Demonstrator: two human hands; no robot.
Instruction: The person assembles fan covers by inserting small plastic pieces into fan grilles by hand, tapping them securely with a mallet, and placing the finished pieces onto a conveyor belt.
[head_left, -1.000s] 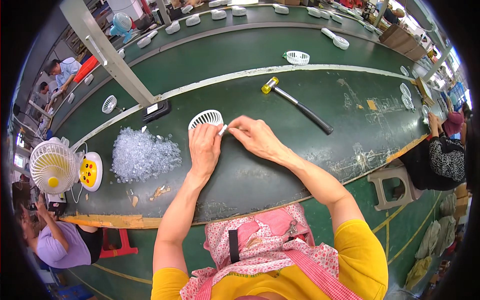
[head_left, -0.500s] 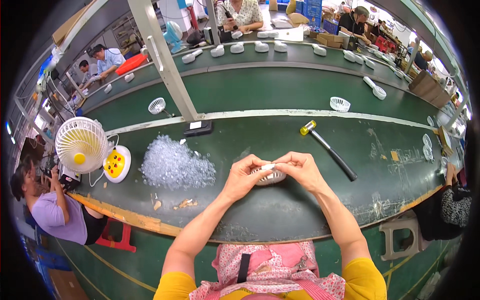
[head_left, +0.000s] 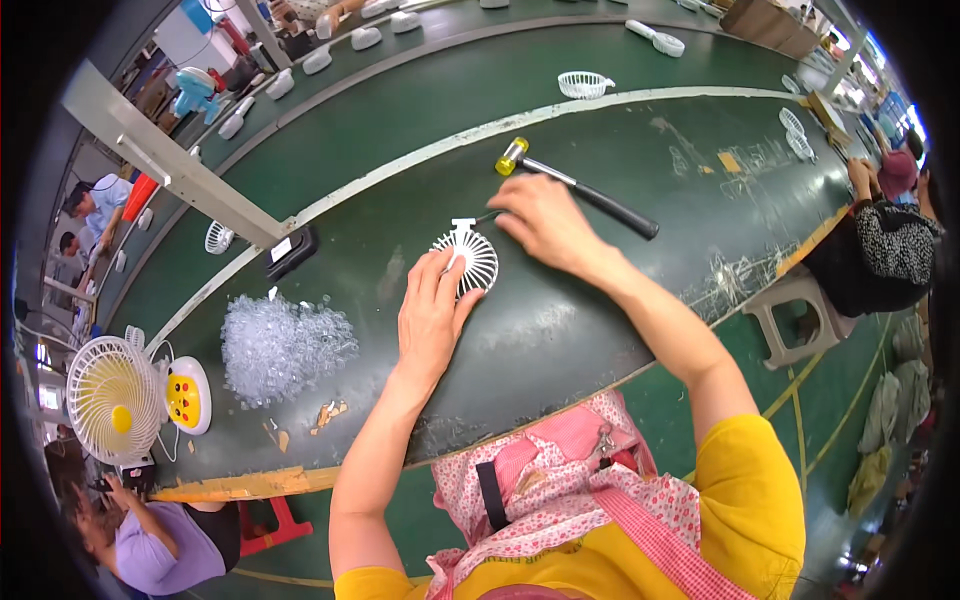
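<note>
A small round white fan head [head_left: 478, 262] with a slatted grille lies on the dark green work table. My left hand [head_left: 428, 312] rests over its left side, the fingers across the grille and the thumb along its lower edge. Just right of the fan head's short neck is my right hand [head_left: 545, 220], its fingers bent around a thin dark cord [head_left: 486, 216] that runs from the neck. The fingertips partly hide the cord's end. Beyond that hand lies a mallet [head_left: 612, 208] with a black handle and a yellow-tipped head.
A heap of small clear plastic pieces [head_left: 285, 350] lies to the left, beside a white and yellow desk fan [head_left: 115, 400]. A black box [head_left: 291, 252] sits by the metal post [head_left: 170, 160]. Another white grille [head_left: 583, 85] stands beyond the pale rail. Co-workers sit at both sides.
My hands have parted from their shared pinch on a small white piece. The left now lies on the fan head; the right has moved up by its neck. The view has turned right.
</note>
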